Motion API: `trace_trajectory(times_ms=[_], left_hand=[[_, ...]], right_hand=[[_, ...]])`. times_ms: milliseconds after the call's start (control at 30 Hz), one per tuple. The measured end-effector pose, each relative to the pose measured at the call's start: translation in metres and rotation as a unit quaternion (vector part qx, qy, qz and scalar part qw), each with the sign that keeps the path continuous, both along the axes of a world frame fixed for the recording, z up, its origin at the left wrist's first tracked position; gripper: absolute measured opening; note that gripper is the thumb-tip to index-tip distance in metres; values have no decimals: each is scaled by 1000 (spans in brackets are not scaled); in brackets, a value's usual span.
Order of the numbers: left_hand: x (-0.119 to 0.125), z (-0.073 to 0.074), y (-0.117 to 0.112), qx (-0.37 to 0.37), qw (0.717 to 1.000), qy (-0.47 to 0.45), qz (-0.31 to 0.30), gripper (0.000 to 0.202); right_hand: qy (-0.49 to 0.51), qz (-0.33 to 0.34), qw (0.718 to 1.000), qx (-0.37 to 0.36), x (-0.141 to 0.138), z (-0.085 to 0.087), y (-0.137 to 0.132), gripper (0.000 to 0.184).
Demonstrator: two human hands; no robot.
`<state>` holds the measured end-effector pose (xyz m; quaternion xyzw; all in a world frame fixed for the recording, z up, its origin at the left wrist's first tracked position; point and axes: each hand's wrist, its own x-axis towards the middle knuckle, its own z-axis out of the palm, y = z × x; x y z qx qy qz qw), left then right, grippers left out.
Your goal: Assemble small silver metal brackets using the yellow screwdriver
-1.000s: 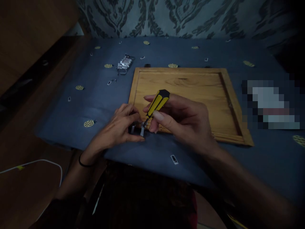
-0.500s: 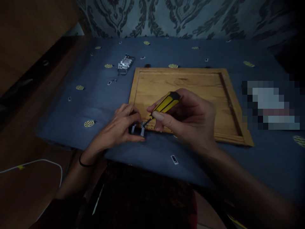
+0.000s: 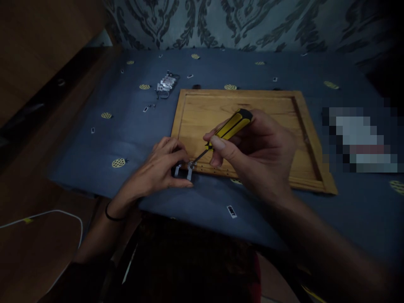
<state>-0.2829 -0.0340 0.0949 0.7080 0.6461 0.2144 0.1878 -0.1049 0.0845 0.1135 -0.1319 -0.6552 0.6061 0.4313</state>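
A yellow-and-black screwdriver (image 3: 232,128) sits in my right hand (image 3: 265,151), gripped by thumb and fingers. Its shaft slants down to the left, and the tip meets a small silver metal hinge (image 3: 190,170) at the near-left edge of a framed wooden panel (image 3: 236,130). Around that hinge curls my left hand (image 3: 164,164), with its thumb along the near side and fingers on the panel side. Part of the hinge is hidden by those fingers. Small dark holes dot the panel's near edge, right of the hinge.
More silver metal hardware (image 3: 167,84) lies in a cluster behind the panel's left corner. A couple of tiny screws (image 3: 152,106) rest in front of it. A blue patterned cloth (image 3: 78,147) covers the surface. On the right is a blurred-out object (image 3: 360,139).
My right hand has moved up and to the right with the screwdriver, baring more of the shaft; the tip stays at the hinge. My left hand is nearly still.
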Motion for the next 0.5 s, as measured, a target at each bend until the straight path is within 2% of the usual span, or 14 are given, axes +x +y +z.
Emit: trace_trajectory(times_ms=[200, 367, 500], left_hand=[[0, -1, 0, 10, 1000, -1, -2, 48], [-1, -4, 1, 20, 1000, -4, -7, 50], [-1, -3, 0, 12, 1000, -4, -1, 51]], right_hand=[[-19, -2, 1000, -16, -1, -2, -2, 32], [-17, 9, 1000, -8, -1, -6, -1, 27], [-18, 28, 999, 2, 1, -2, 1, 21]])
